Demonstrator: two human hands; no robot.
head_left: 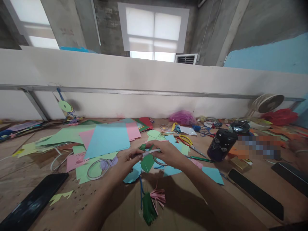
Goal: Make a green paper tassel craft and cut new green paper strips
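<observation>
Both hands meet over the middle of the worktable. A narrow white strip [151, 152] runs between them, pinched by the fingertips of my left hand [131, 158] at one end and by my right hand [166, 152] at the other. Below the right palm a thin ring [160, 161] partly shows; whether it is held I cannot tell. Dark green paper [147, 163] lies under the strip. Near my left wrist is a blue paper disc [132, 175] with a blue cord [141, 192]. Closer to me lie a green paper tassel [149, 208] and a pink tassel [158, 196].
Blue paper sheets [108, 139] lie at left, with a white ring [98, 169] nearby. Yellow-handled scissors [189, 142], a green pen [201, 159], a black tumbler [221, 145] and a phone [256, 192] are at right. Another phone [35, 200] lies front left. A person's hand [299, 147] shows far right.
</observation>
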